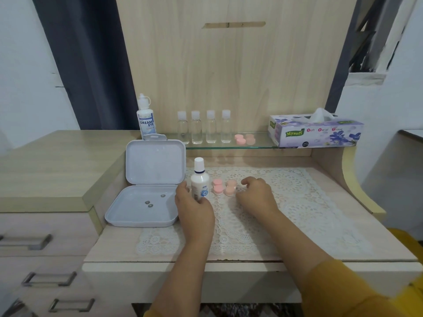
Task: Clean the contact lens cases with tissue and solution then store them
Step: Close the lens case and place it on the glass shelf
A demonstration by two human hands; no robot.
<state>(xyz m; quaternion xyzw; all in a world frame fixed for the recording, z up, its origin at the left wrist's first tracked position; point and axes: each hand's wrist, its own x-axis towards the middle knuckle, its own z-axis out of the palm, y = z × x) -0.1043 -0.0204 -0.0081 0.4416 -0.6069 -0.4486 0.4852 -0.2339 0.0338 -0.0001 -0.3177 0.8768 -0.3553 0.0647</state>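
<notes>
1. I see my left hand [193, 202] gripping a small white solution bottle [199, 179] low on its body, fingers and thumb curled round it. The bottle stands upright on the lace mat [297, 195], cap on.
2. My right hand [255, 194] rests on the mat with fingers loosely curled, holding nothing that I can see.
3. Two contact lens cases lie on the mat between my hands: a pink case [217, 186] just right of the bottle, and a peach case [230, 187] just beyond it. The fingertips of my right hand are close to the peach case; I cannot tell whether they touch it.
4. A white storage box [142, 216] sits open to the left of my left hand, lid [155, 162] raised, with three small dark round items [150, 203] in its tray.
5. On the glass shelf [229, 146] behind: a tall bottle labelled Dream Eye [145, 120] at the left end, four clear bottles [203, 126] in a row, two further lens cases [245, 138], and a tissue box [315, 132] at the right end with a tissue standing out of its top. All are well apart from both hands.
</notes>
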